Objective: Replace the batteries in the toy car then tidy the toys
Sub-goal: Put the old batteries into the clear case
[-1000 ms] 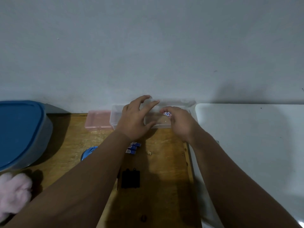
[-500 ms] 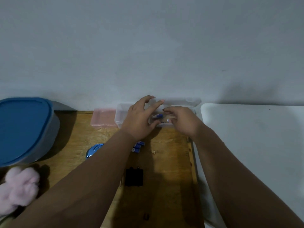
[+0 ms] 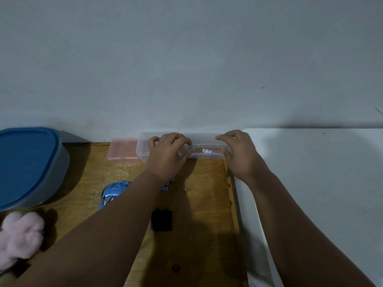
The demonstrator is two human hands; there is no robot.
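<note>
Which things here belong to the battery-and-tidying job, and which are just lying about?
Job: clear case, held by left hand and right hand; battery inside it; blue toy car; black battery cover; pink plush toy.
Probably lying about: pink case; blue-lidded tub; white table.

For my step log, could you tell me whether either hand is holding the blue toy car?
No; the left hand and right hand are on the clear case, while the blue toy car lies on the table.
</note>
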